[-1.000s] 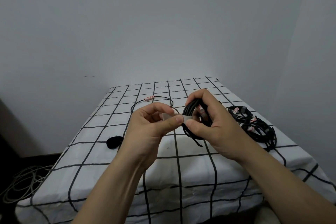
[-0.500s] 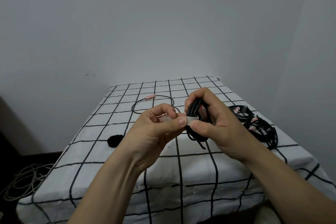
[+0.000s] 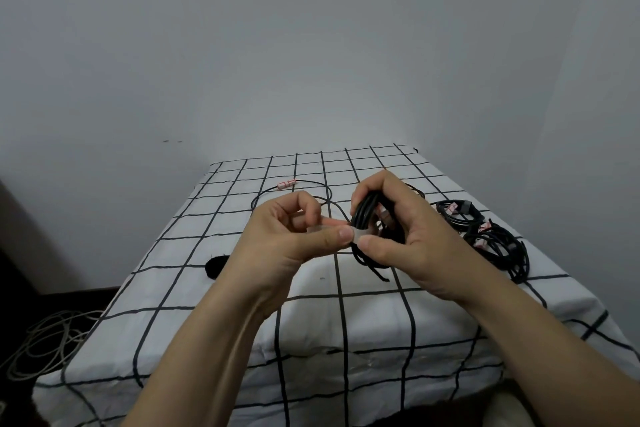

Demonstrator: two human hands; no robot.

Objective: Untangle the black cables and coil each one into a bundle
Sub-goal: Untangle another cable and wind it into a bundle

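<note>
My right hand (image 3: 412,239) grips a coiled black cable bundle (image 3: 363,218) above the middle of the table, loose ends hanging below at the bundle's bottom. My left hand (image 3: 294,239) pinches a pale translucent strip (image 3: 349,234) against the coil, thumb on top; my right thumb touches its other end. A single black cable (image 3: 277,192) with a pink-tagged end (image 3: 286,184) lies looped on the checked cloth behind my hands. Coiled black bundles (image 3: 498,243) with pink tags lie at the right.
The table is covered with a white cloth (image 3: 242,305) with a black grid. A small black object (image 3: 216,265) lies on it left of my left wrist. A pile of pale cable (image 3: 45,347) sits on the dark floor at the left. Grey walls stand behind and to the right.
My hands stay nearly in place; the left thumb and strip have slid slightly closer to the coil held in my right hand.
</note>
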